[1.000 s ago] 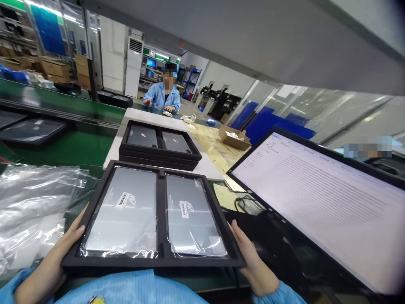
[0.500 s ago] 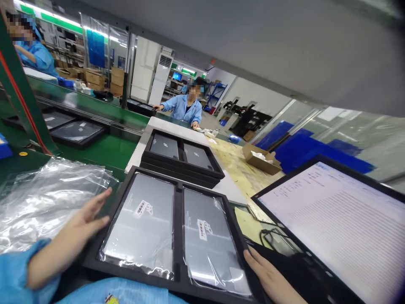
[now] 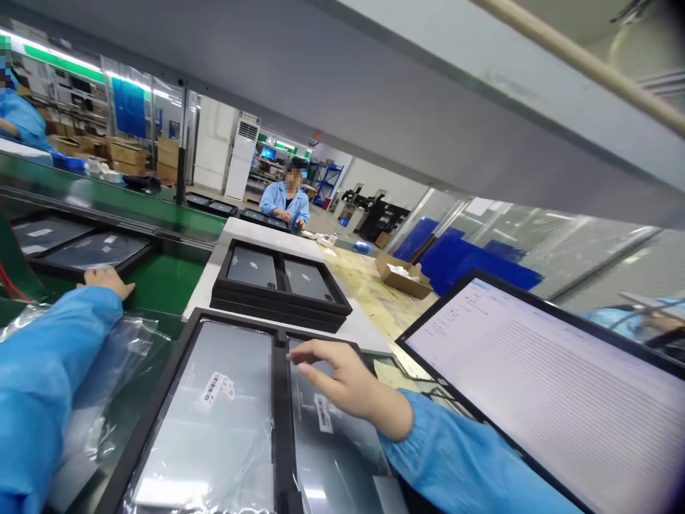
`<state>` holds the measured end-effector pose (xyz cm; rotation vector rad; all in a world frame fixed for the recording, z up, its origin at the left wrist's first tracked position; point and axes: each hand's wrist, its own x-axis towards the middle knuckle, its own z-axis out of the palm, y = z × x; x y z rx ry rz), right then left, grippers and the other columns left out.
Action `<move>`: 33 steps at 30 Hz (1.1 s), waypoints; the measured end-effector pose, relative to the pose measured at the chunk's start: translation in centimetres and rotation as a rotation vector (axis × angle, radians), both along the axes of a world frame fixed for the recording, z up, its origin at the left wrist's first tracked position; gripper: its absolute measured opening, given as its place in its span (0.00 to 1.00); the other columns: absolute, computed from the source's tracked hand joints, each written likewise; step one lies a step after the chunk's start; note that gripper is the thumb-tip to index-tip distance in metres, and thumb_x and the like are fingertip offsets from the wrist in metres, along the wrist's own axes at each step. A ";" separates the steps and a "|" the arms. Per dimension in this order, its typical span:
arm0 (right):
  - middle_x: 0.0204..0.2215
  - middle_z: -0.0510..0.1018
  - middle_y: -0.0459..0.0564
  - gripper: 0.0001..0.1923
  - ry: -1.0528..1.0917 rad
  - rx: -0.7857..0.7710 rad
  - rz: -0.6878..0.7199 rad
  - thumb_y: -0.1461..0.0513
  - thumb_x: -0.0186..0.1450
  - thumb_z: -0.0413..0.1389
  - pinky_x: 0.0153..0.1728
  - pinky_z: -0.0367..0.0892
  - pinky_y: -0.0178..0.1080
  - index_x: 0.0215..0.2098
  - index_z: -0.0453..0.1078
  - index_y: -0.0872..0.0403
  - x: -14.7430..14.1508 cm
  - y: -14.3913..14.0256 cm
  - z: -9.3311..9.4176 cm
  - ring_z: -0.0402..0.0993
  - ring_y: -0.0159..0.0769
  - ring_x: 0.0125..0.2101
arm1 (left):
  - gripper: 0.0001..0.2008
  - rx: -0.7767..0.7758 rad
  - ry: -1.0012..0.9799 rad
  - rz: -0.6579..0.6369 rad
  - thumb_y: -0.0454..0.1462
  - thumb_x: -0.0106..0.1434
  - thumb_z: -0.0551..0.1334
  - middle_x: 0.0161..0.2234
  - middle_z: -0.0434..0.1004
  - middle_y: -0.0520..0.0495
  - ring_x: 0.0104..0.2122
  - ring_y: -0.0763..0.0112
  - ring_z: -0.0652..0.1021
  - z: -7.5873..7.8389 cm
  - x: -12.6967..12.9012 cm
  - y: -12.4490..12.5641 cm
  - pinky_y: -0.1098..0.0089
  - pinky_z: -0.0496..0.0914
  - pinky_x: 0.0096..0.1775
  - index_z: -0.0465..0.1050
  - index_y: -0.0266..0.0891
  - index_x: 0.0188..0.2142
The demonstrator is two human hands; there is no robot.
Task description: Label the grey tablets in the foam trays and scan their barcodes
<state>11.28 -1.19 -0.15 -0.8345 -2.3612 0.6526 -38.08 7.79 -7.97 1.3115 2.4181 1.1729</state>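
Observation:
A black foam tray (image 3: 277, 428) lies right in front of me with two bagged grey tablets (image 3: 214, 421) side by side, each with a barcode sticker. My right hand (image 3: 342, 382) hovers over the right tablet, fingers spread, holding nothing. My left hand (image 3: 107, 280) is stretched far to the left and rests at the edge of a black tray (image 3: 90, 250) on the green conveyor, past a heap of clear plastic bags (image 3: 112, 371). I cannot see anything gripped in it.
A stack of black trays (image 3: 281, 289) holding two dark tablets stands behind my tray on a white board. A lit monitor (image 3: 546, 378) fills the right side. A cardboard box (image 3: 402, 275) sits on the wooden bench. A person in blue sits at the far end.
Both hands have let go of the near tray. My left arm reached out to the tray on the conveyor; my right hand rose from the tray's edge to over the right tablet.

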 end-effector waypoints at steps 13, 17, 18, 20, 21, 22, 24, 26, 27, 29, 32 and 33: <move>0.52 0.83 0.58 0.16 -0.204 0.163 0.353 0.57 0.73 0.55 0.52 0.81 0.45 0.54 0.80 0.48 -2.8 3.0 -7.3 0.83 0.47 0.50 | 0.18 -0.383 0.419 0.095 0.38 0.69 0.61 0.58 0.72 0.33 0.63 0.51 0.66 -4.1 -1.5 0.7 0.50 0.57 0.65 0.71 0.30 0.56; 0.52 0.83 0.58 0.16 -0.245 0.183 0.340 0.55 0.72 0.56 0.50 0.82 0.45 0.53 0.81 0.48 -2.8 2.9 -6.8 0.83 0.48 0.49 | 0.20 -0.385 0.471 0.050 0.40 0.70 0.62 0.59 0.72 0.34 0.64 0.50 0.65 -4.7 -1.2 0.9 0.49 0.54 0.66 0.71 0.31 0.58; 0.52 0.83 0.57 0.16 -0.250 0.198 0.340 0.55 0.73 0.55 0.50 0.82 0.45 0.53 0.81 0.48 -2.8 2.9 -6.9 0.84 0.47 0.49 | 0.21 -0.381 0.481 0.041 0.41 0.69 0.62 0.59 0.72 0.33 0.64 0.50 0.64 -4.8 -1.2 0.9 0.49 0.53 0.67 0.71 0.31 0.58; 0.52 0.83 0.57 0.17 -0.254 0.233 0.343 0.55 0.73 0.54 0.50 0.82 0.44 0.53 0.81 0.48 -2.8 3.0 -7.1 0.84 0.47 0.49 | 0.22 -0.369 0.492 0.032 0.42 0.69 0.63 0.59 0.72 0.32 0.64 0.48 0.64 -5.0 -1.3 0.9 0.49 0.52 0.67 0.72 0.30 0.57; 0.52 0.83 0.56 0.17 -0.251 0.253 0.350 0.55 0.73 0.54 0.50 0.82 0.44 0.53 0.81 0.48 -2.8 3.0 -7.2 0.84 0.46 0.49 | 0.22 -0.362 0.494 0.030 0.43 0.69 0.63 0.58 0.73 0.31 0.64 0.47 0.63 -5.1 -1.3 0.9 0.48 0.52 0.67 0.73 0.30 0.56; 0.52 0.83 0.56 0.17 -0.248 0.273 0.357 0.55 0.74 0.53 0.49 0.82 0.44 0.53 0.81 0.49 -2.8 3.1 -7.4 0.83 0.46 0.49 | 0.23 -0.353 0.492 0.027 0.44 0.68 0.64 0.58 0.73 0.30 0.64 0.46 0.63 -5.1 -1.4 0.9 0.48 0.53 0.66 0.74 0.30 0.56; 0.52 0.82 0.57 0.17 -0.254 0.303 0.368 0.56 0.74 0.53 0.49 0.82 0.44 0.54 0.80 0.50 -2.7 3.1 -7.5 0.83 0.45 0.49 | 0.22 -0.330 0.481 0.016 0.45 0.66 0.67 0.57 0.74 0.30 0.63 0.45 0.64 -5.1 -1.5 0.9 0.48 0.53 0.66 0.76 0.32 0.54; 0.53 0.82 0.58 0.17 -0.272 0.309 0.367 0.57 0.75 0.52 0.49 0.82 0.44 0.54 0.79 0.51 -2.7 3.1 -7.6 0.83 0.45 0.49 | 0.20 -0.295 0.456 -0.003 0.44 0.62 0.70 0.55 0.76 0.32 0.62 0.45 0.65 -5.0 -1.5 1.0 0.49 0.53 0.67 0.79 0.34 0.50; 0.53 0.82 0.58 0.17 -0.282 0.301 0.364 0.57 0.75 0.52 0.50 0.81 0.45 0.54 0.79 0.52 -2.7 3.1 -7.5 0.82 0.45 0.50 | 0.18 -0.273 0.436 -0.012 0.43 0.61 0.71 0.53 0.77 0.33 0.62 0.46 0.66 -4.9 -1.5 1.1 0.50 0.53 0.67 0.80 0.35 0.47; 0.53 0.81 0.60 0.17 -0.293 0.272 0.370 0.59 0.76 0.50 0.52 0.80 0.46 0.54 0.78 0.53 -2.8 2.9 -7.4 0.81 0.45 0.51 | 0.14 -0.218 0.379 -0.025 0.40 0.58 0.73 0.50 0.79 0.35 0.59 0.46 0.68 -4.7 -1.2 1.2 0.50 0.54 0.66 0.80 0.36 0.41; 0.56 0.78 0.62 0.18 -0.309 0.229 0.391 0.60 0.75 0.49 0.57 0.76 0.51 0.57 0.75 0.55 -3.2 2.5 -7.0 0.77 0.47 0.56 | 0.10 -0.097 0.254 -0.028 0.36 0.55 0.74 0.43 0.79 0.36 0.58 0.44 0.69 -3.9 -0.5 1.2 0.45 0.49 0.68 0.75 0.36 0.31; 0.58 0.76 0.63 0.18 -0.318 0.223 0.388 0.61 0.75 0.49 0.59 0.74 0.53 0.59 0.74 0.56 -3.3 2.5 -6.8 0.75 0.49 0.58 | 0.11 -0.041 0.203 -0.026 0.35 0.55 0.73 0.41 0.78 0.37 0.58 0.44 0.68 -3.4 -0.2 1.2 0.44 0.46 0.69 0.72 0.36 0.29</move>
